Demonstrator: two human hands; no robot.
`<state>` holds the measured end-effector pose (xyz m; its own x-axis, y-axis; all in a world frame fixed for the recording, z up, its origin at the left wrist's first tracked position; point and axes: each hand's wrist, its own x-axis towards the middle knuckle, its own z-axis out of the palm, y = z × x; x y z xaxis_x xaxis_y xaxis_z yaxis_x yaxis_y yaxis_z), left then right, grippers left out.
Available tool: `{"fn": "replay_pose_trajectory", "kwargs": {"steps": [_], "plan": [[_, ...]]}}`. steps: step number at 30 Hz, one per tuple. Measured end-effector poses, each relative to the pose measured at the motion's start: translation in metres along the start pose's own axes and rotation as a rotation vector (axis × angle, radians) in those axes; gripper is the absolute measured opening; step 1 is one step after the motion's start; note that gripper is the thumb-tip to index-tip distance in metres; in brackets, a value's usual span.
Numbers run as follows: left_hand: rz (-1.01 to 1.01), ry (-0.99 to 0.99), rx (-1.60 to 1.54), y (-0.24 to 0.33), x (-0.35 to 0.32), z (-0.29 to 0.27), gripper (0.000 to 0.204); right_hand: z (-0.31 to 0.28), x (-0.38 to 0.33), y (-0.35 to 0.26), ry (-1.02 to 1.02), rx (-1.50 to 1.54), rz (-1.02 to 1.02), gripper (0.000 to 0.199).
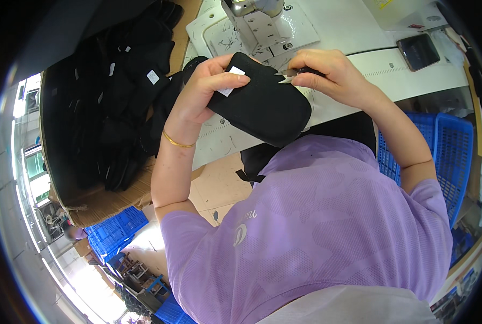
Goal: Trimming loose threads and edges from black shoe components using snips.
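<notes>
The left hand [211, 81] grips a black pouch [262, 105] at its upper-left end, thumb pressed on a white tag [231, 80]. The pouch's long axis runs from ten o'clock to four o'clock, its rounded far end pointing down toward four. The right hand [327, 73], at two o'clock from the pouch, is pinched shut on small snips [290, 77], whose tip points left at the pouch's upper edge. A sewing machine [262, 24] stands at twelve o'clock on the white table [413, 81]; a cardboard box [106, 197] of black pieces lies at nine.

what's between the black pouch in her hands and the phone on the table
In the head view, the right hand with a small pair of snips sits between the black pouch and the phone; beyond the hand, only bare white table.
</notes>
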<state>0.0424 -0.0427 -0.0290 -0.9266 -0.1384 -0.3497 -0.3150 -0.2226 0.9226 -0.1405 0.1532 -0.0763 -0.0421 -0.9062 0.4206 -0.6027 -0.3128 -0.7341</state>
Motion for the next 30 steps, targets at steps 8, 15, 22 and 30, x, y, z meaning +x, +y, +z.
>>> {"fn": "replay_pose_trajectory", "kwargs": {"steps": [8,15,22,30], "plan": [[0.013,0.024,0.028,-0.001,0.004,0.005,0.041,0.004,-0.007,0.012,0.326,0.697,0.487,0.015],[-0.029,0.057,0.115,0.004,0.001,0.020,0.037,0.024,0.001,0.001,0.156,0.004,-0.099,0.014],[0.007,0.110,0.082,0.003,0.000,0.022,0.035,0.009,-0.022,0.000,0.191,-0.143,-0.152,0.016],[0.026,0.103,0.061,0.000,0.008,0.020,0.036,0.010,-0.022,-0.002,0.281,0.468,0.372,0.025]]}}
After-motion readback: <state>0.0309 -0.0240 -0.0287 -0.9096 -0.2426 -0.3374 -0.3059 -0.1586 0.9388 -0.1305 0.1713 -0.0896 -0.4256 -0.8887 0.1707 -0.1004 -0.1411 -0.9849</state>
